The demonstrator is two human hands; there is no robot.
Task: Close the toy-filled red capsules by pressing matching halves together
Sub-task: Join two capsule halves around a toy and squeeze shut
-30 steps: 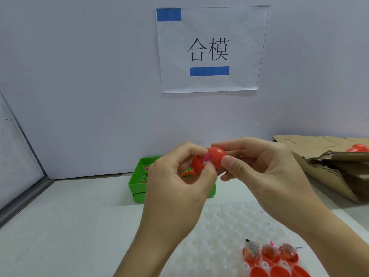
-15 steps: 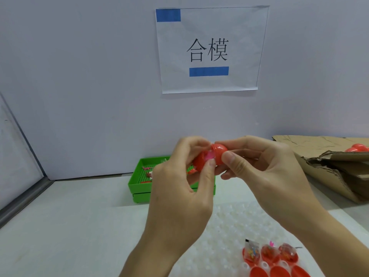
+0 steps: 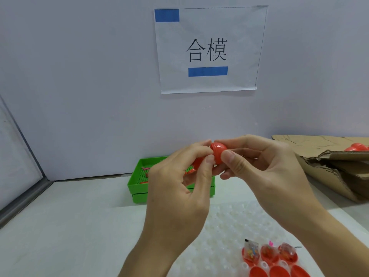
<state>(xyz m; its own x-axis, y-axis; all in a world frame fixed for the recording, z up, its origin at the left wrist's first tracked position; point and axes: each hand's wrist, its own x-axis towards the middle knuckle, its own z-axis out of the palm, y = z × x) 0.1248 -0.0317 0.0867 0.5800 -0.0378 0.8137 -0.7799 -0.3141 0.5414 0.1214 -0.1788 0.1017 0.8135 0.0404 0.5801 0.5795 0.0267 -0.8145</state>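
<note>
A red capsule (image 3: 218, 153) is held in the air between both hands, above the table. My right hand (image 3: 257, 168) pinches its right half between thumb and fingers. My left hand (image 3: 179, 180) grips the left half, which is mostly hidden behind its fingers. The two halves meet with no pink toy showing at the seam. At the bottom right, three open red halves holding bagged toys (image 3: 268, 251) sit on the white dimpled tray (image 3: 223, 232), with three empty red halves (image 3: 277, 271) in front of them.
A green perforated tray (image 3: 137, 183) with small toy pieces stands against the back wall behind my hands. A torn cardboard box (image 3: 329, 158) with red capsules (image 3: 357, 146) inside lies at the right. A paper sign (image 3: 209, 48) hangs on the wall.
The two halves have come together; the pink toy bit seen between them earlier is now hidden. My left hand shifted slightly right and closer onto the capsule.
</note>
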